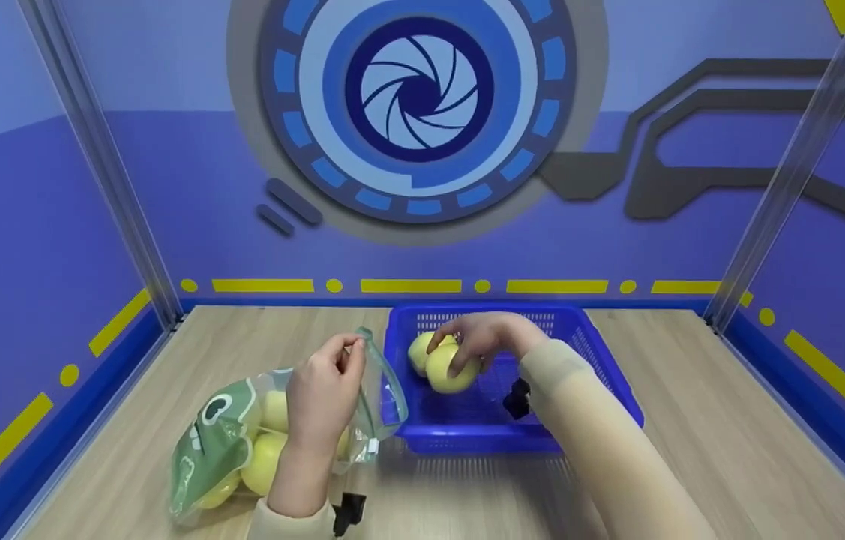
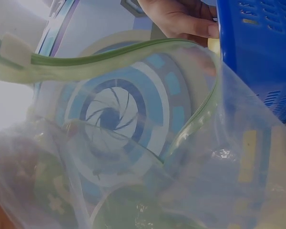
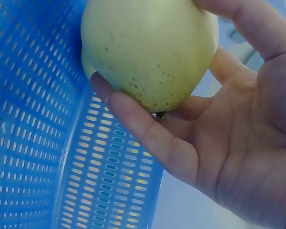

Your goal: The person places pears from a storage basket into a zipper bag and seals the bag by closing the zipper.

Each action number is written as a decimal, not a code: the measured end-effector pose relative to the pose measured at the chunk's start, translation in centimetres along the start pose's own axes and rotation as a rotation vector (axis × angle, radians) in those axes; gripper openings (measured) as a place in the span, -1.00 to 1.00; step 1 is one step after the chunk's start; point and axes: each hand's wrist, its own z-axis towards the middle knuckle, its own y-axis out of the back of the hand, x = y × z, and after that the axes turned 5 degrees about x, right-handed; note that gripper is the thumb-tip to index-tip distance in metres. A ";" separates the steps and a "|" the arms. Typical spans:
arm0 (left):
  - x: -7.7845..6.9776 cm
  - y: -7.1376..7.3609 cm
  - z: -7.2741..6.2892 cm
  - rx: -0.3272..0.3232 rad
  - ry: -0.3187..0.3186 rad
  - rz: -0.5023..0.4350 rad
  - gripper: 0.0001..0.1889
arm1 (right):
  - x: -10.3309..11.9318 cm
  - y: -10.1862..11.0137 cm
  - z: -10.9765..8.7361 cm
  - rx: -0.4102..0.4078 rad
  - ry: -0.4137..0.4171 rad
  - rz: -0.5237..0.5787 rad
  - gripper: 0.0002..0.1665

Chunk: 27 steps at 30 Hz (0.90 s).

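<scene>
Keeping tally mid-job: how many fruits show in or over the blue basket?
2: the right grip holds one fruit; another fruit is behind it, leftward. More may be hidden.

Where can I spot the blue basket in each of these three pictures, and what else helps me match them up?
Head view: the blue basket sits in the lower half, just right of centre.
Left wrist view: the blue basket is in the upper right.
Right wrist view: the blue basket fills much of the left side.
Shared landmark: the right hand, in every view.
</scene>
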 end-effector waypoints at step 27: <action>0.1 -0.2 0.0 -0.011 -0.019 0.011 -0.86 | 0.5 -0.8 -3.9 -0.063 0.245 0.189 -0.39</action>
